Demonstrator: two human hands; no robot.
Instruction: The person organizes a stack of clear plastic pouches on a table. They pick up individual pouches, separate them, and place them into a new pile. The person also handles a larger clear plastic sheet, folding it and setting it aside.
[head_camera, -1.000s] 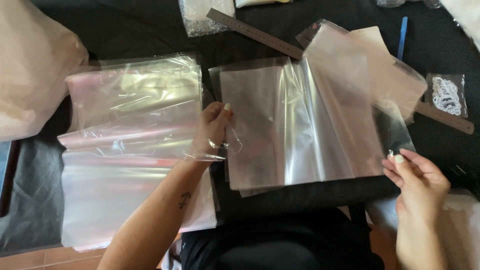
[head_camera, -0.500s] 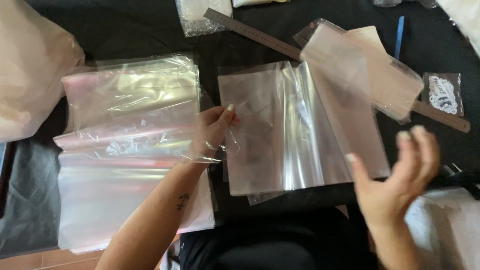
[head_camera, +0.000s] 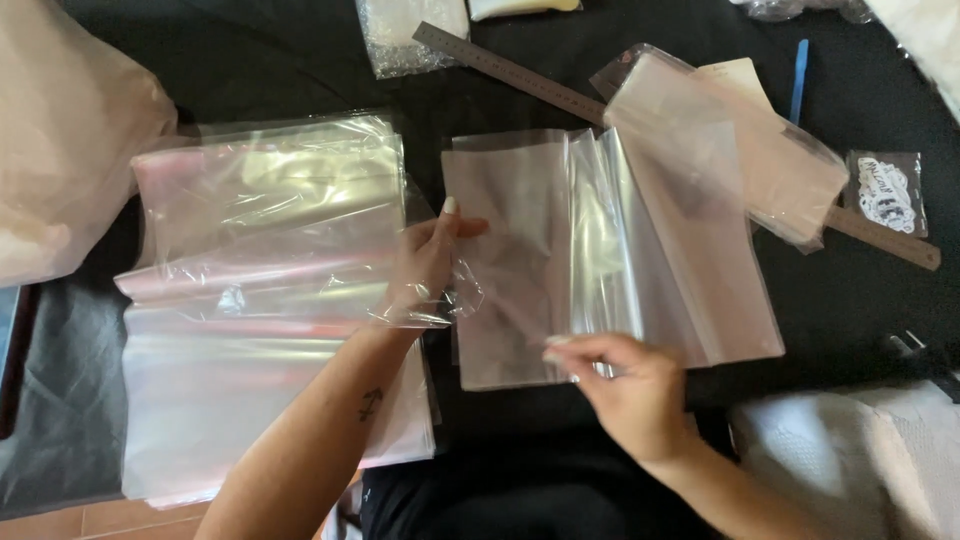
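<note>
The head camera looks straight down on a black cloth-covered work surface (head_camera: 300, 60). The left hand (head_camera: 425, 270) lies between two stacks of clear plastic sleeves, its fingers loosely spread and half covered by a crinkled fold of film from the left stack (head_camera: 270, 290); the thumb points up and to the right and rests on the left edge of the middle stack of clear sleeves (head_camera: 600, 250). The right hand (head_camera: 625, 385) is at the bottom edge of that middle stack, fingers drawn narrow together, and the fingertips pinch a thin sheet near its lower rim. The middle stack lies flat in the centre of the surface, its upper sheets fanned a little toward the right.

Just right of it and overlapping its upper corner lies a smaller pile of sleeves with pale card inside (head_camera: 740, 150), tilted. A long metal ruler (head_camera: 500, 65) runs diagonally beneath that pile from the top centre to the right. A blue pen (head_camera: 800, 75) lies near the top right, and a small packet with a black-and-white sticker (head_camera: 887, 192) sits just beside the ruler's lower end. A large pale plastic bag (head_camera: 70, 150) fills the upper left corner.
</note>
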